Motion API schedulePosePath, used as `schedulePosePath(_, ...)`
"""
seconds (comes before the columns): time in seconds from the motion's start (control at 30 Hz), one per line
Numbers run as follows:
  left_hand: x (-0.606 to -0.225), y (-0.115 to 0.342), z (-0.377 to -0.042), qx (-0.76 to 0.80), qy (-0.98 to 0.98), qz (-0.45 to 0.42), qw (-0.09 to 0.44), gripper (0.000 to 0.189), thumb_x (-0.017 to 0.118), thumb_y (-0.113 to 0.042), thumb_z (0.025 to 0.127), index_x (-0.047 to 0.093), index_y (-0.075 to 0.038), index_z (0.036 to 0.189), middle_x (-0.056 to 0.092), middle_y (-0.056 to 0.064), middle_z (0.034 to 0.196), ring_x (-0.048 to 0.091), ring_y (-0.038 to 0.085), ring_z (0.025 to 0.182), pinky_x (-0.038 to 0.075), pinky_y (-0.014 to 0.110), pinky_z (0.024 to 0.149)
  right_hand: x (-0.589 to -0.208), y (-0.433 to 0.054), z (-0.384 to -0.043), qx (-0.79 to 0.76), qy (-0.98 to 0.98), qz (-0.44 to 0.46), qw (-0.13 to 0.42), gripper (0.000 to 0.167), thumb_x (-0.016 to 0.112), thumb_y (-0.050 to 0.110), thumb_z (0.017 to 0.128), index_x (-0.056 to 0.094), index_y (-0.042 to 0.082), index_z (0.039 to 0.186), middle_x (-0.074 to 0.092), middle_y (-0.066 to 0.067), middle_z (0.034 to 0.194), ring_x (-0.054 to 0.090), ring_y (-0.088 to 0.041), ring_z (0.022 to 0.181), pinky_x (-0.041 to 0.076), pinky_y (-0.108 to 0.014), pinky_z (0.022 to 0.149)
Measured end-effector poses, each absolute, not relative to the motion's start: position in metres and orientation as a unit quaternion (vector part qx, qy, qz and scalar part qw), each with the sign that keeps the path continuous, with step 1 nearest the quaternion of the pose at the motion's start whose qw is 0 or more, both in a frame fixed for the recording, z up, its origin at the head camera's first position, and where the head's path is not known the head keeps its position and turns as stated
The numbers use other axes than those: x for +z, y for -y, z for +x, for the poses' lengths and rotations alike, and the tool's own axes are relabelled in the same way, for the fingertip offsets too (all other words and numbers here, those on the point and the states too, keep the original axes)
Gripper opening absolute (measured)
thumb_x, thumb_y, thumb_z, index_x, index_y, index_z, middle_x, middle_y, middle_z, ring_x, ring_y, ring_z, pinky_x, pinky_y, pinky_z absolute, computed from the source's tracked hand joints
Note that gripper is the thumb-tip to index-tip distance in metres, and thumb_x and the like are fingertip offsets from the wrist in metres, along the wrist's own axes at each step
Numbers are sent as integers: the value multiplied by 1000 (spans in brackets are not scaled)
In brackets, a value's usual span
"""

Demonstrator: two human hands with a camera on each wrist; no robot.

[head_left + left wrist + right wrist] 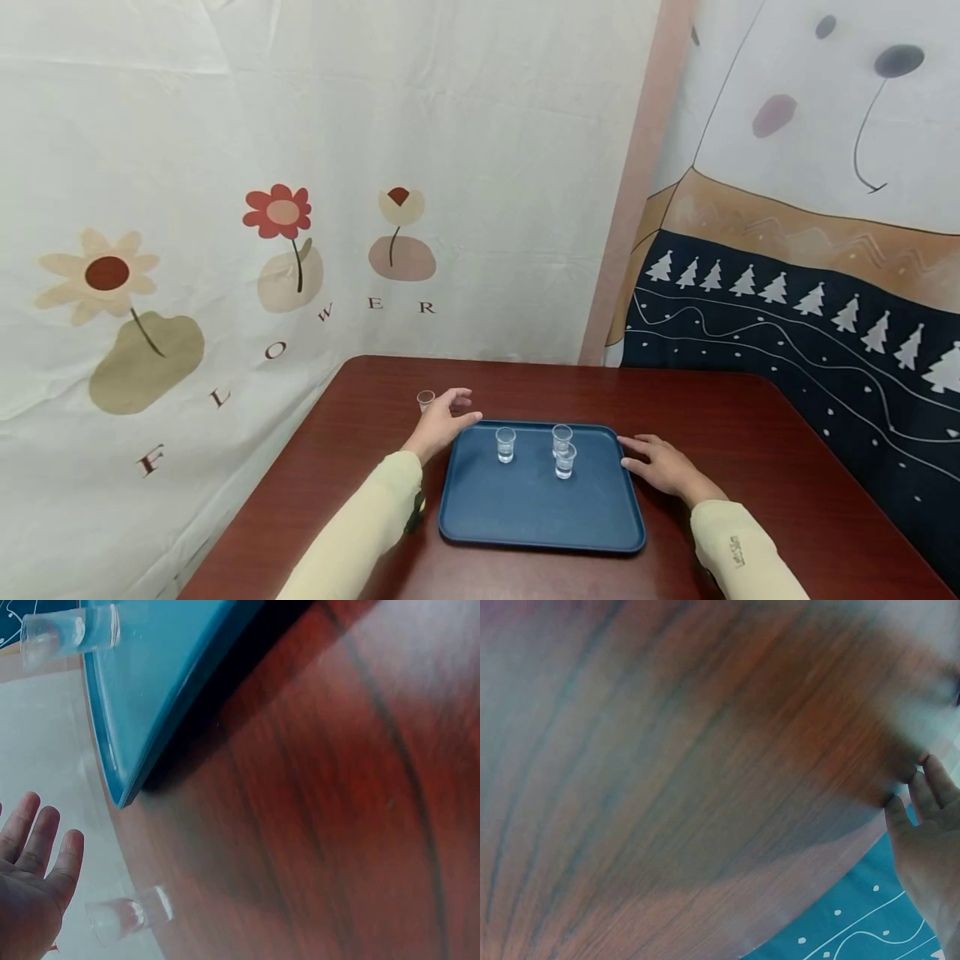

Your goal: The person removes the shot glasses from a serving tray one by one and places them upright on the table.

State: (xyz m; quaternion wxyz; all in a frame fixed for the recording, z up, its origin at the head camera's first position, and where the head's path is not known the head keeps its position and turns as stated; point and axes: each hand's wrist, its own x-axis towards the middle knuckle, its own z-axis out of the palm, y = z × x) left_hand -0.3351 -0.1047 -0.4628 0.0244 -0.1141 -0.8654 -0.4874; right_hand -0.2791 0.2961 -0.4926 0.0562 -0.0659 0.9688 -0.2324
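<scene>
A blue tray [525,517] lies on the brown table with three small clear shot glasses on it. One glass [506,446] stands toward the tray's back left; a second glass [562,437] and a third glass [566,463] stand close together right of the middle. My left hand [441,425] is over the tray's back left corner, fingers loosely extended, holding nothing. Just left of it, another shot glass [129,915] stands on the table, partly hidden by the hand in the head view. My right hand [663,467] has its fingertips at the tray's right rim, fingers extended.
The brown wooden table [720,417] reaches back to a white cloth [510,167] printed with flowers and letters. At the right hangs a dark cloth [750,325] with white trees.
</scene>
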Motion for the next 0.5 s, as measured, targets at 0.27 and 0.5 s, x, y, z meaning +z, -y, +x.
schedulePosePath(0.27,-468,94,-323,-493,862,-118,15,54,72,-26,92,53,-9,139,63,15,131,58,33,125,50,49,102,-491,-295,-278,-232,-969,-65,54,56,59,39,99,49,13,147,40,-31,149,38,-55,136,34,-71,105)
schedulePosePath(0.5,-471,82,-312,-487,866,-115,12,54,75,-26,90,55,-8,137,65,14,128,58,33,125,46,53,105,-491,-296,-278,-232,-969,-71,53,55,59,37,99,49,13,147,40,-32,149,38,-55,136,34,-71,104)
